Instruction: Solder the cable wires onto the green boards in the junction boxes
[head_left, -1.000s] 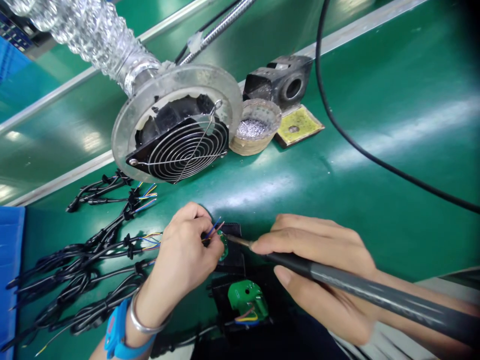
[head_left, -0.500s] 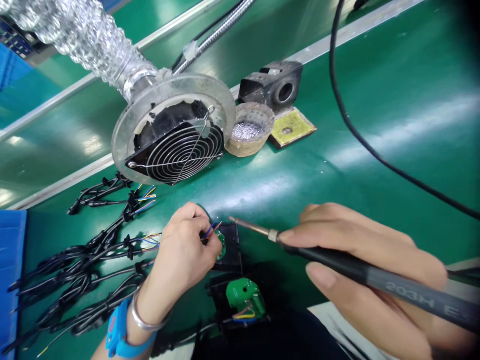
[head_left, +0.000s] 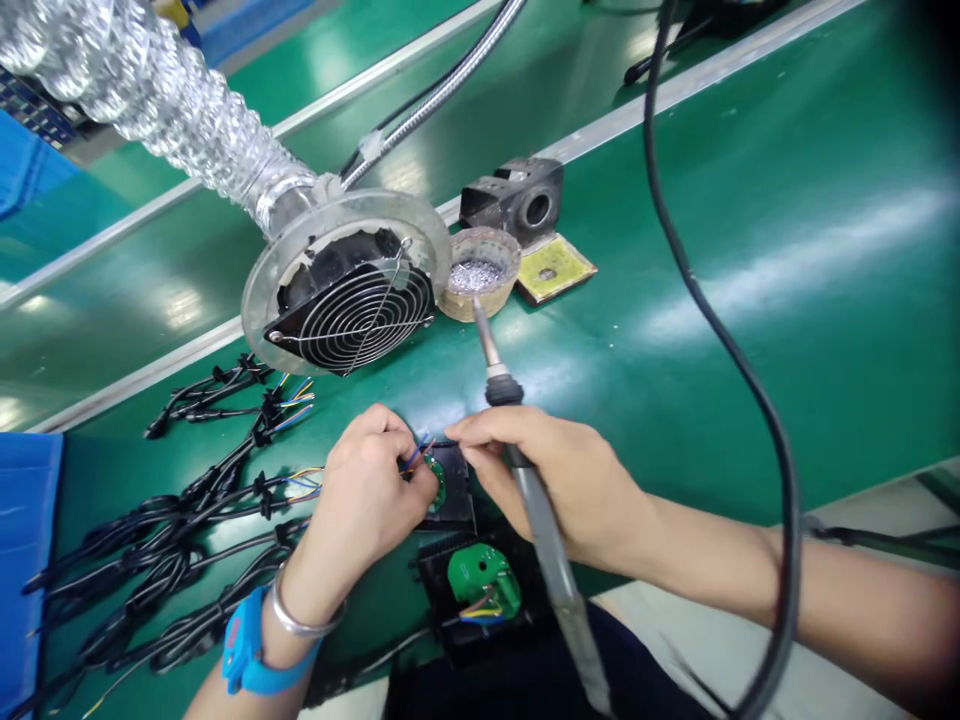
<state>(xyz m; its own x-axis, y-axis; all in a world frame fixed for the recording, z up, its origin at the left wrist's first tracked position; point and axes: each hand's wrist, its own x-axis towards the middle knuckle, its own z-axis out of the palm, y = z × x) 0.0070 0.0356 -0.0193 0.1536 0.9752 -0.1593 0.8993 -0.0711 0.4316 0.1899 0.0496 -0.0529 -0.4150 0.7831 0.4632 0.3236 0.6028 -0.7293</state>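
My left hand (head_left: 379, 475) is closed in a pinch on thin coloured wires (head_left: 418, 452), whose blue and reddish ends stick out past the fingers. Beneath it, a small green circuit board (head_left: 436, 484) lies in a black housing (head_left: 457, 500), partly hidden by the fingers. In my right hand (head_left: 577, 480) is a soldering iron (head_left: 550, 545), its tip pointing away from me at the tin cup. The right thumb and forefinger reach close to the wire ends; whether they touch them I cannot tell. Nearer me sits a second black housing with a green board (head_left: 480, 575) and coloured wires.
A fume extractor fan (head_left: 364, 320) hangs over the bench on a foil duct (head_left: 187, 110). Behind the iron stand a cup of solder bits (head_left: 484, 303), a yellow sponge (head_left: 559, 268) and an iron holder (head_left: 517, 200). Black cables (head_left: 172, 520) lie left; a black cord (head_left: 705, 300) hangs right.
My right hand has moved left and away from me, bringing its fingertips near the wires. The soldering iron has swung from pointing left to pointing forward. My left hand keeps its pinch.
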